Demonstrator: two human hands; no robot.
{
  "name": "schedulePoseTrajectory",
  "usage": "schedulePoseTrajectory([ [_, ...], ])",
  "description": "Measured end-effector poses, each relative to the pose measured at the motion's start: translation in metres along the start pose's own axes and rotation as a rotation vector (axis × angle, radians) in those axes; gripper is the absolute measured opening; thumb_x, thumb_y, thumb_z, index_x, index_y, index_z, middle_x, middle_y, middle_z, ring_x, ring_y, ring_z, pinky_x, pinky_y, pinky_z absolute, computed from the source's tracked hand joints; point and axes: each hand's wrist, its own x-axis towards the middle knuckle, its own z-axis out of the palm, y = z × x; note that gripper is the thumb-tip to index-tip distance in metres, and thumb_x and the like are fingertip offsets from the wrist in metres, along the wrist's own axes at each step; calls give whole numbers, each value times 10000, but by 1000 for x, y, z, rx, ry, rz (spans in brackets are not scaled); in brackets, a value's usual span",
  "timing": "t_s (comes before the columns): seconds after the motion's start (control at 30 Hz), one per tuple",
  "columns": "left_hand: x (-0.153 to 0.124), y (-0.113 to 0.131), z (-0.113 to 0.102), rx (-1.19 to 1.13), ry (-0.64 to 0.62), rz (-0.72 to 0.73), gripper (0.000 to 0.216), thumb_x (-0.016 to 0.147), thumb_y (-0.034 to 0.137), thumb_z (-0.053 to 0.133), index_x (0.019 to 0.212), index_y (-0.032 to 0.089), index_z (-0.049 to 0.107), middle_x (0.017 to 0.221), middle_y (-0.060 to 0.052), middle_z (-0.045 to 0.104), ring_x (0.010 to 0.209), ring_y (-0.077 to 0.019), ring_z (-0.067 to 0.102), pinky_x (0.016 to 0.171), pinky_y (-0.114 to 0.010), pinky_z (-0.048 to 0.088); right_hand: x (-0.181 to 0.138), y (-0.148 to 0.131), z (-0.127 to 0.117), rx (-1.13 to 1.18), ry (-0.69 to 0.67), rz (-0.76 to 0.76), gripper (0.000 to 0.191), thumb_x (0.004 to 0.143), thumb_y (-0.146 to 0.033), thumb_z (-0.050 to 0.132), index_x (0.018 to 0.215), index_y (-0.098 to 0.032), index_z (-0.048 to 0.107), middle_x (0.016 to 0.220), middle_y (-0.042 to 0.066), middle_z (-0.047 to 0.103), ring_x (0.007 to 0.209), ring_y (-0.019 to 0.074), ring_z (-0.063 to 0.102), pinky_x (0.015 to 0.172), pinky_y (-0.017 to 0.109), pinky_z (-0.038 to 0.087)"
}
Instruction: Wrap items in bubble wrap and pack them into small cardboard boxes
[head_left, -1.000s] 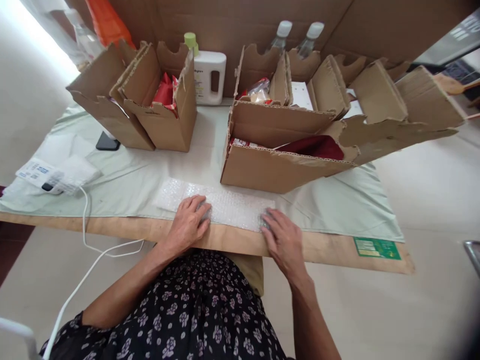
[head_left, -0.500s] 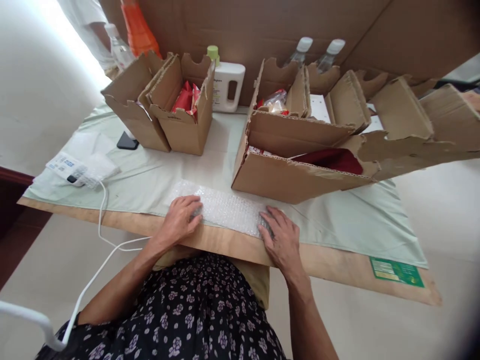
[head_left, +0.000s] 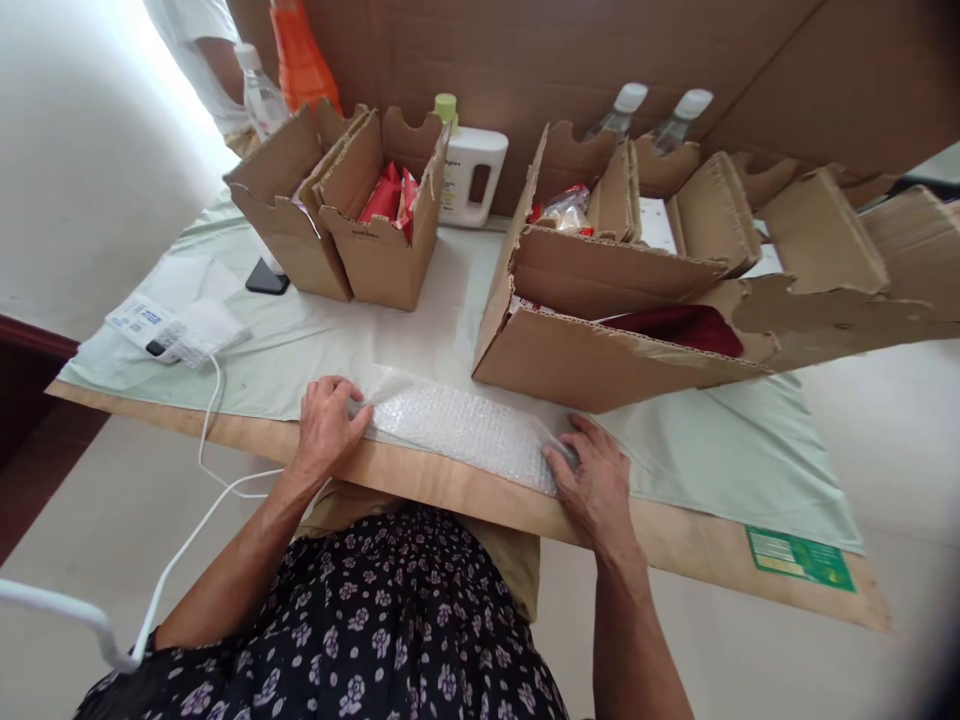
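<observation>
A folded strip of clear bubble wrap (head_left: 461, 425) lies lengthwise along the near edge of the table, roughly flat. At its left end, my left hand (head_left: 328, 422) grips the corner between thumb and curled fingers. The opposite end is pinched in my right hand (head_left: 598, 478), with the thumb in front and the fingers bent behind. Both hands rest low over the table's wooden edge. The parts of the wrap under my fingers are hidden.
Two cardboard boxes (head_left: 386, 258) stand at back left, one with red packets (head_left: 386, 195). A larger divided cardboard box (head_left: 600, 362) stands close behind the wrap. A white jug (head_left: 472, 178) is behind. White packaging (head_left: 187, 325) and a cable (head_left: 212, 400) lie left.
My hands have moved apart, the left further left and the right further right, out to the ends of the bubble wrap. Both now grip it instead of lying on top. The view has shifted slightly.
</observation>
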Motion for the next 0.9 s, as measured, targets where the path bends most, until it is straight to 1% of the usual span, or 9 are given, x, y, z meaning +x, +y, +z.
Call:
schedulePoseTrajectory([
  [0.13, 2, 0, -6, -133, -64, -71, 121, 839, 273, 573, 903, 203, 647, 969, -90, 716, 963, -294, 673, 914, -440, 536, -15, -11, -15, 245, -8, 113, 303, 890, -508, 581, 882, -217, 667, 1063, 114, 763, 995, 302, 693, 917, 485, 518],
  [0.23, 9, 4, -12, -243, -69, -105, 248, 847, 282, 562, 1068, 202, 643, 1007, -68, 743, 940, -261, 707, 878, -395, 559, -36, -26, -27, 493, -68, 221, 394, 873, -485, 663, 1159, -215, 661, 958, 73, 747, 852, 235, 697, 801, 388, 564],
  [0.37, 40, 22, -12, -252, 111, 53, 402, 857, 210, 533, 1249, 197, 623, 1217, -89, 728, 1099, -264, 693, 983, -400, 539, -71, -57, -22, 854, -290, 290, 698, 939, -465, 650, 1550, -225, 414, 992, 70, 753, 776, 199, 707, 706, 338, 593],
  [0.47, 72, 41, -3, -233, 163, 161, 501, 863, 157, 526, 1361, 152, 584, 1311, -134, 683, 1210, -289, 645, 1063, -438, 505, -90, -77, -3, 1011, -376, 300, 745, 974, -440, 617, 1622, -244, 306, 1060, 84, 758, 816, 202, 729, 749, 356, 621],
  [0.57, 85, 51, 6, -195, 134, 200, 618, 854, 169, 599, 1461, 93, 510, 1363, -205, 632, 1272, -344, 590, 1114, -520, 461, -97, -86, 12, 987, -332, 262, 728, 964, -427, 626, 1617, -263, 348, 1193, 113, 740, 941, 226, 738, 807, 376, 631],
  [0.67, 59, 50, 7, -193, 184, 270, 538, 893, 178, 593, 1426, 108, 556, 1439, -216, 578, 1370, -361, 510, 1168, -561, 400, -95, -87, 11, 950, -338, 255, 615, 940, -422, 656, 1520, -262, 525, 1229, 104, 738, 1006, 234, 724, 853, 373, 623],
  [0.77, 9, 46, 0, -234, 218, 371, 357, 938, 172, 559, 1276, 142, 671, 1455, -187, 585, 1464, -363, 419, 1203, -579, 343, -89, -88, 1, 983, -476, 293, 496, 934, -440, 666, 1400, -271, 658, 1152, 76, 763, 890, 211, 716, 813, 356, 612],
  [0.83, -22, 43, -6, -367, 81, 472, 282, 951, 190, 565, 1192, 178, 712, 1384, -156, 652, 1407, -337, 493, 1171, -560, 390, -86, -90, -5, 1027, -549, 304, 436, 928, -470, 674, 1312, -268, 721, 1127, 70, 767, 886, 210, 711, 814, 348, 597],
  [0.9, -44, 38, -12, -597, -174, 520, 268, 976, 267, 571, 1196, 208, 711, 1273, -128, 716, 1261, -293, 614, 1097, -512, 471, -82, -94, -8, 1082, -587, 297, 384, 903, -508, 705, 1178, -251, 779, 1110, 74, 770, 933, 224, 709, 833, 343, 584],
])
